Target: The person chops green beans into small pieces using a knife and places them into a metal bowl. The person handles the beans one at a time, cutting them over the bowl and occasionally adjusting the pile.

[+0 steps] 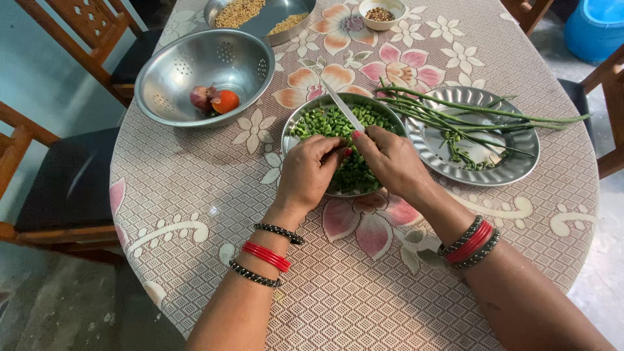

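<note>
Both hands work over a steel bowl point(305, 117) filled with chopped green bean pieces point(328, 122). My right hand point(390, 159) grips a knife point(343, 107) whose white blade points up and to the left over the bowl. My left hand point(309, 172) sits just left of it with fingertips pinched together at the blade's base; what they pinch is hidden. To the right, a fluted steel plate point(513, 166) carries long whole green beans point(468, 110) that overhang its right rim.
A steel colander point(175, 71) at upper left holds an onion and a tomato. A steel tray of grains point(273, 19) and a small white bowl point(383, 13) stand at the far edge. Wooden chairs point(39, 162) ring the floral-clothed table point(195, 195); a blue tub point(595, 26) stands on the floor.
</note>
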